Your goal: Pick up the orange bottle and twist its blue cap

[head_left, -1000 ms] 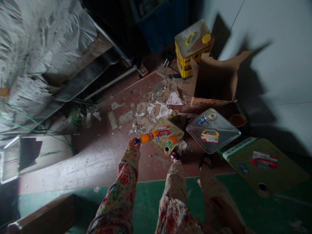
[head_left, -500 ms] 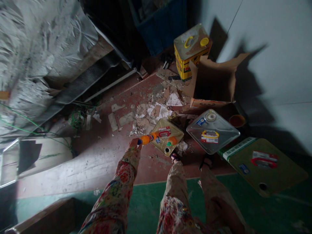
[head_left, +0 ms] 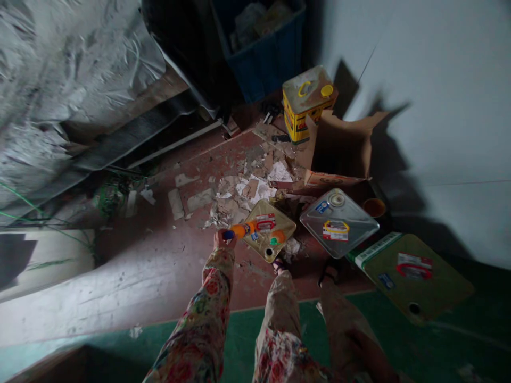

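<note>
My left hand (head_left: 222,240) reaches down in a floral sleeve and is closed round the end of an orange bottle (head_left: 239,231) with a blue cap. The bottle lies tilted toward a gold square tin (head_left: 270,229) on the floor, its far end over the tin's top. On that tin are a red-handled label, an orange cap (head_left: 277,236) and an open round hole (head_left: 268,251). My right hand is out of sight. My legs and sandalled feet (head_left: 279,263) stand just behind the tin.
A silver square tin (head_left: 338,221) and a large greenish tin (head_left: 415,276) lie to the right. A yellow tin (head_left: 307,102), an open cardboard box (head_left: 339,149) and a blue crate (head_left: 259,53) stand farther back. Paper rubble (head_left: 243,191) litters the red floor.
The view has drifted so everything sits lower and slightly left in the picture. My left hand still holds the orange bottle against the gold tin.
</note>
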`<state>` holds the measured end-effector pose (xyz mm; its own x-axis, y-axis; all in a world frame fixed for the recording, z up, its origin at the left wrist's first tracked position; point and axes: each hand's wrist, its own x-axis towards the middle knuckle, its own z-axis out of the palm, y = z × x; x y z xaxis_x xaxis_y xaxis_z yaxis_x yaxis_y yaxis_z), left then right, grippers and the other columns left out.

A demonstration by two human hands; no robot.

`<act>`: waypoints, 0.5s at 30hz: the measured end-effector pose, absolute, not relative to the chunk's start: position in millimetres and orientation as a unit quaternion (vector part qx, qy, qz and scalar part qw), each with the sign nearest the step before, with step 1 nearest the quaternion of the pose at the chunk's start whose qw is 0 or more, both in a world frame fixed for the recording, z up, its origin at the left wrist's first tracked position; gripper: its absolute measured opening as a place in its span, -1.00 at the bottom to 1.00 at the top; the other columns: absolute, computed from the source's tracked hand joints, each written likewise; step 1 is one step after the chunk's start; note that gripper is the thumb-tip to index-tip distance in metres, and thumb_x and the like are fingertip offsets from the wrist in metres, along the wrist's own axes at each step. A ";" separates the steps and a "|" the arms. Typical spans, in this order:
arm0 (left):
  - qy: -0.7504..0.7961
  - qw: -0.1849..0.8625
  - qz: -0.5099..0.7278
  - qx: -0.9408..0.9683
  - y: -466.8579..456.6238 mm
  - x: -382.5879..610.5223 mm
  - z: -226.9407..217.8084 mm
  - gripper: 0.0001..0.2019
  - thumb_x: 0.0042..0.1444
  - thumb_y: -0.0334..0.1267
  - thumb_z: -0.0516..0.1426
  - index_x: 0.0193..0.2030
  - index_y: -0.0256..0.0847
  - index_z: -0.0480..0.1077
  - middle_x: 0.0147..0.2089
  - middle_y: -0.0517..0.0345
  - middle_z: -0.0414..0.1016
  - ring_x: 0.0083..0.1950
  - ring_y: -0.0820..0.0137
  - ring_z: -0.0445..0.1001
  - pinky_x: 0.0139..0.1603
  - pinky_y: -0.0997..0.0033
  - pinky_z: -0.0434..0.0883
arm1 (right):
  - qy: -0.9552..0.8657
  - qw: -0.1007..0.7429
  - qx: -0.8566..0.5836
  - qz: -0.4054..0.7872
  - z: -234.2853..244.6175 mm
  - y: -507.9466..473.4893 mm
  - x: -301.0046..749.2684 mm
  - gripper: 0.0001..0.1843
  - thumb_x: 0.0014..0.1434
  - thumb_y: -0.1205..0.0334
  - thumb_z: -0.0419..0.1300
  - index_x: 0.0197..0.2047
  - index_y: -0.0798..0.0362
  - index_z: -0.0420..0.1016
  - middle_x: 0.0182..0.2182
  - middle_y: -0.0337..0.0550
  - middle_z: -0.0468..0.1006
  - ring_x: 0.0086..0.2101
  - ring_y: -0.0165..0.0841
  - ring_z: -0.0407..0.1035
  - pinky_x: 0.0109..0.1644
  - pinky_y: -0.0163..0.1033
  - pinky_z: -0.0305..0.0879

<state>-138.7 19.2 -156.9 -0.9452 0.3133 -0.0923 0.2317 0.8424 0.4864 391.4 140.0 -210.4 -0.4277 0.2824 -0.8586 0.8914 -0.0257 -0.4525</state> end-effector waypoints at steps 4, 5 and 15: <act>0.955 0.085 0.249 0.140 17.4 -138.5 -159.9 -0.50 -0.18 -0.16 0.22 -0.05 -0.23 0.27 -0.18 -0.03 0.31 -0.26 0.33 0.36 -0.40 0.41 0.38 | 0.636 0.263 0.472 -0.551 -206.6 138.6 389.1 -0.46 -0.10 -0.09 -0.07 -0.24 0.07 0.50 -0.15 0.04 0.51 -0.09 -0.06 0.37 0.07 -0.05 0.25; 0.954 0.084 0.249 0.141 17.1 -138.6 -160.4 -0.49 -0.19 -0.16 0.23 -0.05 -0.23 0.28 -0.18 -0.04 0.31 -0.22 0.29 0.36 -0.37 0.39 0.39 | 0.638 0.264 0.472 -0.549 -205.1 138.5 388.8 -0.46 -0.11 -0.08 -0.07 -0.24 0.08 0.50 -0.15 0.04 0.51 -0.09 -0.06 0.37 0.07 -0.05 0.26; 0.945 0.080 0.276 0.156 26.9 -129.9 -136.8 -0.68 -0.19 -0.13 0.22 -0.29 -0.25 0.36 -0.32 -0.01 0.36 -0.32 0.31 0.38 -0.29 0.31 0.41 | 0.689 0.272 0.412 -0.531 -147.9 157.8 349.1 -0.56 -0.04 -0.05 -0.08 -0.34 0.03 0.49 -0.28 -0.03 0.54 -0.20 -0.14 0.42 -0.05 -0.14 0.33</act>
